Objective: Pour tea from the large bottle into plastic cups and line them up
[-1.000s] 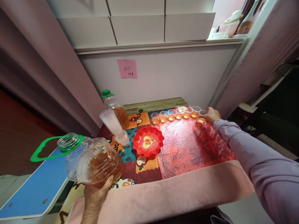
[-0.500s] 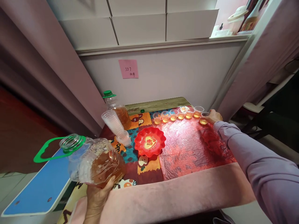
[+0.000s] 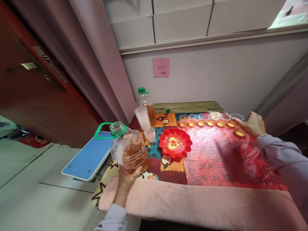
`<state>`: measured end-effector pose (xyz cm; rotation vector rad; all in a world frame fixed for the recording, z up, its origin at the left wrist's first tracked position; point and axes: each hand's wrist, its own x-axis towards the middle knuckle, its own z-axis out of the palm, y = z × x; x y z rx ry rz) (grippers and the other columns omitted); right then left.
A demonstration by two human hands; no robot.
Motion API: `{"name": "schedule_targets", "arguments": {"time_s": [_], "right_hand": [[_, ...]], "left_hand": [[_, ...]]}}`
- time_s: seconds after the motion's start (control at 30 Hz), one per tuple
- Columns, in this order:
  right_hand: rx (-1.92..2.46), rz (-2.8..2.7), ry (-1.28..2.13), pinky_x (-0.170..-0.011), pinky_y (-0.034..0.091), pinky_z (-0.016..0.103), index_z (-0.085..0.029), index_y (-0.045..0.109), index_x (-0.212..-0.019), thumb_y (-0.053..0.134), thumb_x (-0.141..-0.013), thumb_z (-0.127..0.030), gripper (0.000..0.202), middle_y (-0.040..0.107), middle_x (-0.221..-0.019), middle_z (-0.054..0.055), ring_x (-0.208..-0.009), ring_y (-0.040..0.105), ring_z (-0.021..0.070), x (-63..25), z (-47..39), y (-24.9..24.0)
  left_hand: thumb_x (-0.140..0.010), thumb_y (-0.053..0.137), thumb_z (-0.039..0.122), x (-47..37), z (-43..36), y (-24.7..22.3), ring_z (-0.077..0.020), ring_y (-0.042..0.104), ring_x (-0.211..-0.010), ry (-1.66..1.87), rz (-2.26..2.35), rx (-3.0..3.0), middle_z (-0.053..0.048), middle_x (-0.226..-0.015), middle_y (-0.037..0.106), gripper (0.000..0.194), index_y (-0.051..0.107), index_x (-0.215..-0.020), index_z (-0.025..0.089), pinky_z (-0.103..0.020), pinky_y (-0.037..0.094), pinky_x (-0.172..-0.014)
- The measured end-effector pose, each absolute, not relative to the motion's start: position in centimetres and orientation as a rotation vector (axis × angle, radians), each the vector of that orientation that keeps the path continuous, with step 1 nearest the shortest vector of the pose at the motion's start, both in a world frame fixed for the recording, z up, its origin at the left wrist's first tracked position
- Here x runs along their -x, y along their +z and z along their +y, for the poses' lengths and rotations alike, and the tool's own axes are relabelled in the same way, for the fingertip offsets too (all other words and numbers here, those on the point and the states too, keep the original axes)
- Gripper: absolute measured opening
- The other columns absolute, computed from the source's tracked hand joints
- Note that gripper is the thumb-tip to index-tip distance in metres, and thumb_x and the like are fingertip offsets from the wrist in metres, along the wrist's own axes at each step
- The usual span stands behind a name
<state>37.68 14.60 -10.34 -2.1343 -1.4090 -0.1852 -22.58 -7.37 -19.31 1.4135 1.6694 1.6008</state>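
Observation:
My left hand (image 3: 128, 178) is wrapped round the lower side of an open clear jug (image 3: 133, 150) of amber liquid, which leans to the left. At the right end of a row of small clear cups (image 3: 203, 120) holding amber liquid, my right hand (image 3: 251, 126) grips the last cup (image 3: 240, 132). Its fingers cover that cup's upper part. A red scalloped dish (image 3: 175, 143) lies between the jug and the row.
Behind the held jug stand a green-capped jug (image 3: 149, 110) and leaning stacked cups (image 3: 142, 118). A small green cap (image 3: 167, 111) lies at the back. A blue board (image 3: 88, 157) is at the left, pink cloth (image 3: 192, 200) along the front edge.
The view has swung left, so the table appears farther right. My left hand still supports the jug, and my right hand remains at the end cup, its fingers now reaching more over it.

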Motion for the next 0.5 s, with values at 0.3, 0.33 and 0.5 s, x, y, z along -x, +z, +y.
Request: {"name": "schedule_targets", "arguments": {"time_s": [0.3, 0.33, 0.5], "right_hand": [[1.049, -2.165, 0.268, -0.095, 0.063, 0.039, -0.027, 0.085, -0.112, 0.077, -0.105, -0.04, 0.017, 0.085, -0.118, 0.009, -0.106, 0.081, 0.0266, -11.0, 10.5, -7.2], [1.04, -2.264, 0.273, -0.093, 0.062, 0.036, -0.028, 0.086, -0.114, 0.074, -0.107, -0.036, 0.016, 0.084, -0.123, 0.008, -0.106, 0.081, 0.0251, -8.2, 10.0, -7.3], [1.128, -2.709, 0.173, -0.079, 0.057, 0.03, -0.026, 0.082, -0.136, 0.063, -0.112, -0.029, 0.031, 0.079, -0.138, 0.013, -0.109, 0.082, 0.0264, 0.7, 9.2, -7.0]], "left_hand": [[-0.074, 0.094, 0.048, 22.2, -7.7, -18.9, -0.0393, 0.084, -0.12, 1.587, 1.569, -1.406, -0.015, -0.128, 0.087, 0.07, 0.074, -0.134, 0.02, -0.06, 0.066, -0.112], [-0.073, 0.095, 0.048, 22.2, -7.7, -18.9, -0.0393, 0.084, -0.119, 1.589, 1.587, -1.402, -0.015, -0.127, 0.087, 0.069, 0.074, -0.132, 0.02, -0.06, 0.066, -0.111], [-0.069, 0.096, 0.048, 22.2, -7.8, -19.1, -0.0405, 0.085, -0.113, 1.581, 1.657, -1.4, -0.015, -0.119, 0.088, 0.065, 0.076, -0.124, 0.02, -0.063, 0.066, -0.111]]}}
